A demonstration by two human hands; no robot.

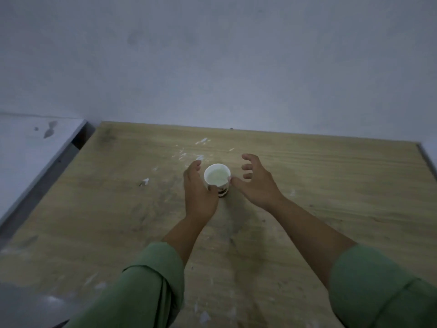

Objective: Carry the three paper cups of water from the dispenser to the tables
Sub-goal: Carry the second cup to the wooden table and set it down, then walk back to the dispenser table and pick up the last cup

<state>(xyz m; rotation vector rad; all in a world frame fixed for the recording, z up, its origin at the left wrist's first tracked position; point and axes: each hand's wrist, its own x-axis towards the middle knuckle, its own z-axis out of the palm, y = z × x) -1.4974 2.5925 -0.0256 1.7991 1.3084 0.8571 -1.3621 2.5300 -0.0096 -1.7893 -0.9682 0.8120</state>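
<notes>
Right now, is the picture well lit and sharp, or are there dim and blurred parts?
Head view: dim, flat, bluish light; soft overall, with the green sleeves blurred most; a faint shadow falls from the paper cup toward the camera on the wooden table; wide-angle bending shows at the table edges; no glare.

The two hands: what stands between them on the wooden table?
In the head view, one paper cup of water stands upright between the left hand and the right hand on the wooden table. Nothing else lies there.
</notes>
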